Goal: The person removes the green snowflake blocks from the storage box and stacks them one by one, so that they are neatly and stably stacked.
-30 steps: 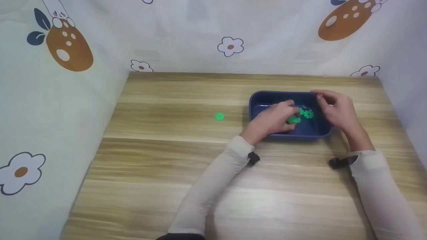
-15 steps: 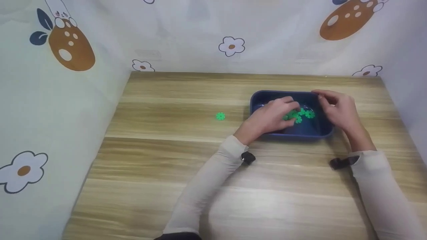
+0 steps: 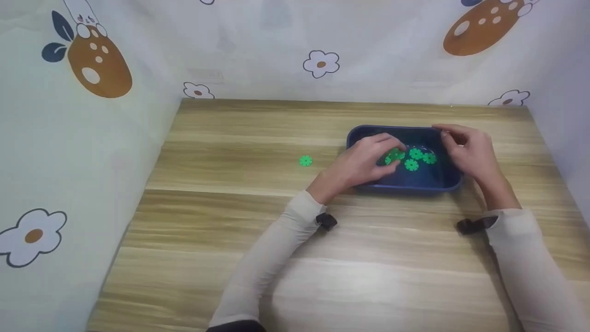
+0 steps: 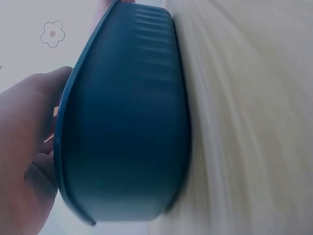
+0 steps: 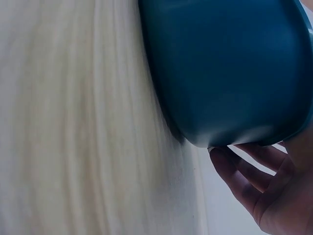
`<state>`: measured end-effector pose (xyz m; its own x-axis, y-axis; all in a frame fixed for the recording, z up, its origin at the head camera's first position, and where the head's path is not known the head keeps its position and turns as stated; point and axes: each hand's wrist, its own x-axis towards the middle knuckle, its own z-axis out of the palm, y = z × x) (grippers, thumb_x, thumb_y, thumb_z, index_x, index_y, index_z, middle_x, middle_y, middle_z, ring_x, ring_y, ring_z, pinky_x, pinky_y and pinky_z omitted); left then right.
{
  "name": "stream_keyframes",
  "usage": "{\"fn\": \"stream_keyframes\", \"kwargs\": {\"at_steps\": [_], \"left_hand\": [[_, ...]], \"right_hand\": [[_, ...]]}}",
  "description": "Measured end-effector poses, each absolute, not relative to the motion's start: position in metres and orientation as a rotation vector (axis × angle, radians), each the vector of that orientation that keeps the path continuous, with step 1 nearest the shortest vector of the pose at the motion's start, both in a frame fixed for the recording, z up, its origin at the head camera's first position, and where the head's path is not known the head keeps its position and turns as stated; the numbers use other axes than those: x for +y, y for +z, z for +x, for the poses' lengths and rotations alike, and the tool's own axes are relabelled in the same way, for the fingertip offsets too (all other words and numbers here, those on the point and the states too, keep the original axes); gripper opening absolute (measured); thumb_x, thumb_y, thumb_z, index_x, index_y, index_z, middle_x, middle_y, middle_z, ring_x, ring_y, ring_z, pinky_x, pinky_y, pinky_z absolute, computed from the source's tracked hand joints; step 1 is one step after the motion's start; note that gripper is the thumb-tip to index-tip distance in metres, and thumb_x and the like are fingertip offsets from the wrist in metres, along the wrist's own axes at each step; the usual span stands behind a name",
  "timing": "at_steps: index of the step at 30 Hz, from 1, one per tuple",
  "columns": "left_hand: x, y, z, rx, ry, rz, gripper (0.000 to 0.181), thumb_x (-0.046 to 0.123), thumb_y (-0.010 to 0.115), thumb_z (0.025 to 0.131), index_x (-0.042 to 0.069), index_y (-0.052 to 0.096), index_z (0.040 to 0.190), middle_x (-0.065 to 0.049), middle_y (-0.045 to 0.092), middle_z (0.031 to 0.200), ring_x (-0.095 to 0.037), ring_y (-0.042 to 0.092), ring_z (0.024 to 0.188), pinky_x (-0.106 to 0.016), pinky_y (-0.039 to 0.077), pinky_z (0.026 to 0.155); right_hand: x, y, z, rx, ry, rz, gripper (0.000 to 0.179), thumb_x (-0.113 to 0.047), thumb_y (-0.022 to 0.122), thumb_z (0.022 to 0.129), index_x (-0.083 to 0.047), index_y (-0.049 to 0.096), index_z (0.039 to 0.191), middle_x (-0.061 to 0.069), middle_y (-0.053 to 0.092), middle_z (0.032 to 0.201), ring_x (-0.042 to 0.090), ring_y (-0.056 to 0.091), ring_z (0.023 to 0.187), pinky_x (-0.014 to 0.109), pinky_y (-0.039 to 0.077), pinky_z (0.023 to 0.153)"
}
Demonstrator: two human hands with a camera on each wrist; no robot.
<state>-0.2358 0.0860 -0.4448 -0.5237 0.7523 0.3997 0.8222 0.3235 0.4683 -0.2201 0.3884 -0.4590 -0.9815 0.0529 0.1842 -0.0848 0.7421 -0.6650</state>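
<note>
Hidden behind the left hand (image 3: 366,161): left part of the floor of a dark-blue, rounded rectangular, smooth tray (image 3: 410,188), plastic in appearance, near the rear right corner of the wood-grain worktop (image 3: 207,221). Between left thumb and fingers, partly curled with a gap at the tips: green flat toothed discs (image 3: 395,155), overlapping, exact count not determinable. In the pinch of the right hand (image 3: 472,150): tray rim at the rear right corner, thumb inside, fingers outside. Out of sight in both wrist views: tray interior. On the outer wall in the left wrist view: step-like ripples, moulding or reflection not determinable. Cut off at the bottom of the head view: worktop front edge and 2 beige fabric sleeves (image 3: 267,263). On the tray floor, right of the left hand: 3 loose discs (image 3: 411,165), touching or just beside one another. On the worktop, apart from the tray's left edge: 1 matching disc (image 3: 305,160), flat and round.
</note>
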Motion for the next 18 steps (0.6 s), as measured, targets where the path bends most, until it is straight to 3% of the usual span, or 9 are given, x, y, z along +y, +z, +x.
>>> {"fn": "stream_keyframes", "kwargs": {"at_steps": [6, 10, 13, 18], "left_hand": [[0.066, -0.447, -0.239, -2.435, -1.153, -1.43, 0.031, 0.016, 0.074, 0.102, 0.008, 0.073, 0.131, -0.007, 0.075, 0.13, -0.02, 0.071, 0.12, -0.017, 0.052, 0.108], [0.053, -0.445, -0.239, -2.469, -1.215, -1.394, 0.031, 0.015, 0.073, 0.102, 0.008, 0.073, 0.132, -0.008, 0.074, 0.132, -0.02, 0.07, 0.122, -0.02, 0.053, 0.109], [0.042, -0.444, -0.239, -2.467, -1.245, -1.376, 0.03, 0.015, 0.072, 0.103, 0.007, 0.072, 0.132, -0.007, 0.074, 0.133, -0.018, 0.07, 0.12, -0.025, 0.057, 0.108], [0.022, -0.446, -0.242, -2.389, -1.267, -1.366, 0.028, 0.012, 0.072, 0.102, 0.004, 0.073, 0.129, -0.009, 0.075, 0.129, -0.015, 0.073, 0.114, -0.022, 0.059, 0.102]], "right_hand": [[0.386, -0.458, -0.221, -2.698, 1.127, -0.046, 0.032, -0.027, 0.065, 0.107, -0.013, 0.078, 0.132, 0.022, 0.079, 0.122, -0.02, 0.062, 0.087, 0.001, 0.047, 0.077], [0.386, -0.46, -0.222, -2.665, 1.144, -0.094, 0.03, -0.025, 0.066, 0.105, -0.009, 0.08, 0.127, 0.013, 0.083, 0.111, -0.02, 0.064, 0.083, 0.0, 0.049, 0.077], [0.387, -0.461, -0.222, -2.662, 1.151, -0.097, 0.029, -0.024, 0.065, 0.106, -0.009, 0.08, 0.126, 0.01, 0.082, 0.112, -0.018, 0.064, 0.086, 0.0, 0.049, 0.079], [0.385, -0.46, -0.221, -2.655, 1.155, -0.045, 0.028, -0.019, 0.063, 0.106, -0.007, 0.079, 0.126, 0.02, 0.078, 0.123, -0.015, 0.064, 0.091, 0.002, 0.048, 0.082]]}}
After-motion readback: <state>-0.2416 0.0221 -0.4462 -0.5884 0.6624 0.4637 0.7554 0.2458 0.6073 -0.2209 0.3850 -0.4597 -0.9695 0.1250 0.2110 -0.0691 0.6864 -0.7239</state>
